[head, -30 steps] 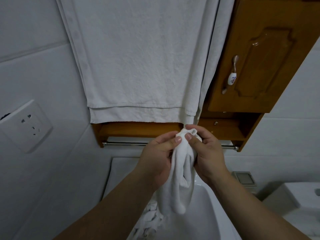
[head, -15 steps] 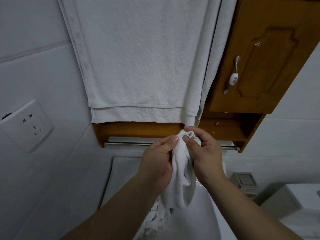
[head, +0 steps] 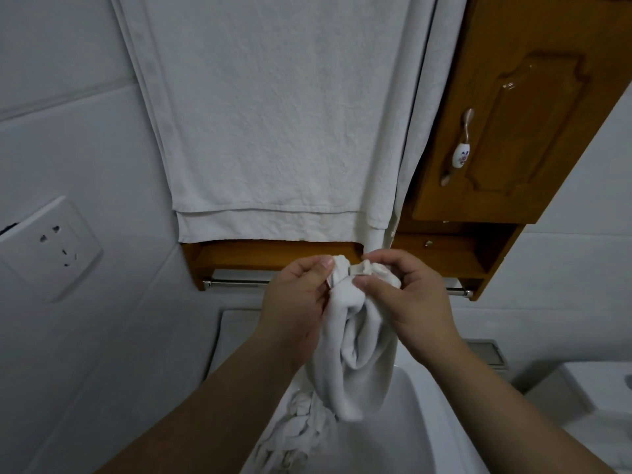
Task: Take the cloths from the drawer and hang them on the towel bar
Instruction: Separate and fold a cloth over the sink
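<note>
Head view has the left hand (head: 297, 302) and right hand (head: 407, 295) both pinching the bunched white cloth (head: 352, 343) just before the towel bar (head: 239, 283) (still folded), so it could slide off if hung unspread.

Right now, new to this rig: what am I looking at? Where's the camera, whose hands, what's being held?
No machine here: a person works with bare hands. The single view comes from a wide-angle camera on their head, looking forward and down. The left hand and right hand both pinch the top edge of a bunched white cloth, which hangs down between them. Just behind the hands runs the metal towel bar, fixed under a wooden cabinet. A large white towel hangs above it. Below, more crumpled cloths lie in a white container; whether that is the drawer, I cannot tell. A wall socket sits to the left.
</note>
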Tool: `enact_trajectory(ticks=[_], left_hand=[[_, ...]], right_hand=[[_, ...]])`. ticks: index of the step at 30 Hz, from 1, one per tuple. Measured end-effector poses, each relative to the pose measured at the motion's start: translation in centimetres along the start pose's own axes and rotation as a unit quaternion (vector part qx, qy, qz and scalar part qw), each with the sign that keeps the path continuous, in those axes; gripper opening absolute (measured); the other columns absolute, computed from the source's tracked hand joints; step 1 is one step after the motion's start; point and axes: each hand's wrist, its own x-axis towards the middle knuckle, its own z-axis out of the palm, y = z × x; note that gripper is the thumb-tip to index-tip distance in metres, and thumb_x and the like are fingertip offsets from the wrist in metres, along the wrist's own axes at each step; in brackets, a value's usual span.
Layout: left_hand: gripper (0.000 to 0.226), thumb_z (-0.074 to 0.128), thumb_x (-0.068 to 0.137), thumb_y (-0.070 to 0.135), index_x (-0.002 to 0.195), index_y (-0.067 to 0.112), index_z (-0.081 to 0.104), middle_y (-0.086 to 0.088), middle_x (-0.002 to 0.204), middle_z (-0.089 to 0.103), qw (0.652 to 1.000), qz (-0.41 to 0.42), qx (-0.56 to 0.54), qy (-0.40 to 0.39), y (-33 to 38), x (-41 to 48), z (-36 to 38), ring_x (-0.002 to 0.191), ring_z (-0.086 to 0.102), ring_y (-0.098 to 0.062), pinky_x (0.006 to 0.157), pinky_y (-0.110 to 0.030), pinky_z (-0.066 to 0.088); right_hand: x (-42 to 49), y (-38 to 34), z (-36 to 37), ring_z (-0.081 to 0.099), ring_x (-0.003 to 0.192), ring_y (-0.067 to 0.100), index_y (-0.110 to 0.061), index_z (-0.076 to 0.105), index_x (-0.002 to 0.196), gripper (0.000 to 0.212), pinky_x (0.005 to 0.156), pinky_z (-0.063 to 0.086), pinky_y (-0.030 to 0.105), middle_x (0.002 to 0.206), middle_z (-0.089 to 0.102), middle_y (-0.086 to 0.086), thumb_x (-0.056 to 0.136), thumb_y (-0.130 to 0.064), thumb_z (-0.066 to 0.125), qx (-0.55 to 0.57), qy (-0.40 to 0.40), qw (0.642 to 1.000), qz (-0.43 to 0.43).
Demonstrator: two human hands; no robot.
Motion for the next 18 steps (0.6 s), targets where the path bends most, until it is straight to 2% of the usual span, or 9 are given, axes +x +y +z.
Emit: enact_trajectory(ticks=[2,4,6,10,13,16,18], left_hand=[[0.009,0.062,0.095,0.012,0.093,0.01,0.071,-0.014,0.095,0.076,0.996,0.044,0.075,-0.005,-0.1,-0.4,0.4,0.088,0.074,-0.025,0.069,-0.03,0.057],[0.01,0.066,0.092,0.012,0.088,0.016,0.074,-0.006,0.088,0.077,0.986,0.095,0.136,-0.009,0.0,-0.7,0.6,0.082,0.074,-0.016,0.067,-0.025,0.055],[0.012,0.067,0.091,0.012,0.086,0.019,0.076,-0.002,0.085,0.077,0.98,0.123,0.158,-0.014,0.3,-1.0,0.8,0.08,0.073,-0.011,0.066,-0.021,0.054],[0.014,0.065,0.093,0.014,0.089,0.021,0.077,0.001,0.087,0.078,0.972,0.149,0.179,-0.035,0.5,-1.8,1.1,0.083,0.074,-0.01,0.068,-0.018,0.054],[0.012,0.066,0.092,0.014,0.1,0.019,0.074,0.006,0.088,0.078,0.971,0.149,0.181,-0.05,0.8,-2.3,1.0,0.083,0.073,-0.004,0.066,-0.012,0.052],[0.024,0.069,0.089,0.014,0.112,0.021,0.07,0.006,0.098,0.078,0.975,0.118,0.165,-0.089,0.9,-2.6,0.9,0.093,0.073,-0.007,0.073,-0.016,0.055],[0.025,0.073,0.086,0.013,0.109,0.023,0.072,0.004,0.1,0.077,0.966,0.134,0.2,-0.094,1.0,-2.6,0.9,0.095,0.073,-0.01,0.077,-0.021,0.057]], right_hand=[[0.0,-0.3,0.4,0.065,0.083,0.0,-0.026,0.071,0.085,0.017,0.068,0.05,0.012,0.086,0.07,-0.018,0.079,-0.014,0.081,-0.046,-0.013,0.999,-0.024],[0.0,-0.4,0.7,0.065,0.081,0.002,-0.025,0.07,0.081,0.015,0.066,0.05,0.013,0.084,0.069,-0.017,0.078,-0.017,0.082,-0.073,-0.004,0.997,-0.034],[0.1,-0.5,0.7,0.064,0.079,0.003,-0.024,0.069,0.079,0.015,0.064,0.05,0.015,0.082,0.069,-0.016,0.077,-0.02,0.083,-0.093,0.007,0.995,-0.032],[0.1,-0.6,0.7,0.062,0.077,0.002,-0.024,0.067,0.076,0.016,0.06,0.048,0.014,0.078,0.067,-0.013,0.076,-0.023,0.083,-0.117,0.019,0.993,-0.028],[0.1,-0.7,0.6,0.062,0.076,0.004,-0.022,0.067,0.076,0.015,0.06,0.05,0.017,0.076,0.067,-0.01,0.077,-0.022,0.082,-0.11,0.023,0.994,-0.016],[0.1,-0.8,0.5,0.062,0.075,0.004,-0.022,0.067,0.077,0.013,0.059,0.05,0.016,0.076,0.067,-0.01,0.079,-0.025,0.079,-0.104,0.031,0.994,-0.009],[0.0,-0.8,0.6,0.061,0.073,0.004,-0.024,0.065,0.077,0.013,0.056,0.046,0.015,0.074,0.066,-0.009,0.079,-0.026,0.077,-0.116,0.031,0.993,-0.013]])
